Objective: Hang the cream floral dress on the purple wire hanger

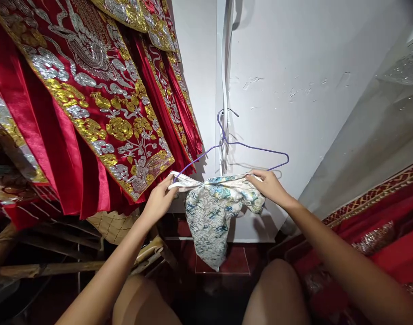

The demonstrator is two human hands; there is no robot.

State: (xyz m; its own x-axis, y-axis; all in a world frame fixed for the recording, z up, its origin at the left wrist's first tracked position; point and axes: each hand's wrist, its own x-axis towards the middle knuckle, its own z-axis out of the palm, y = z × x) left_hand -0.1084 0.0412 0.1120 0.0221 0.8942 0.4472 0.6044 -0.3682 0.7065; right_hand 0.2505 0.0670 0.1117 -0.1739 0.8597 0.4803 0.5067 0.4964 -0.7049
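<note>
A purple wire hanger [260, 148] hangs by its hook near a white cable on the wall. Draped from its lower part is a patterned garment [211, 221] in white, blue and green, tapering to a point at the bottom. My left hand [161, 198] pinches the garment's white edge at the hanger's left end. On the other side, my right hand [267, 184] grips the garment's upper edge close to the hanger's right end. The cloth is stretched between both hands, and part of the hanger's lower bar is hidden behind it.
Red costumes [118, 122] with gold and silver sequins hang at the left. Below them stand bamboo poles [50, 270] and a woven basket [113, 225]. A white wall [288, 58] lies ahead, with clear plastic sheeting [372, 122] and red fabric [389, 248] to the right.
</note>
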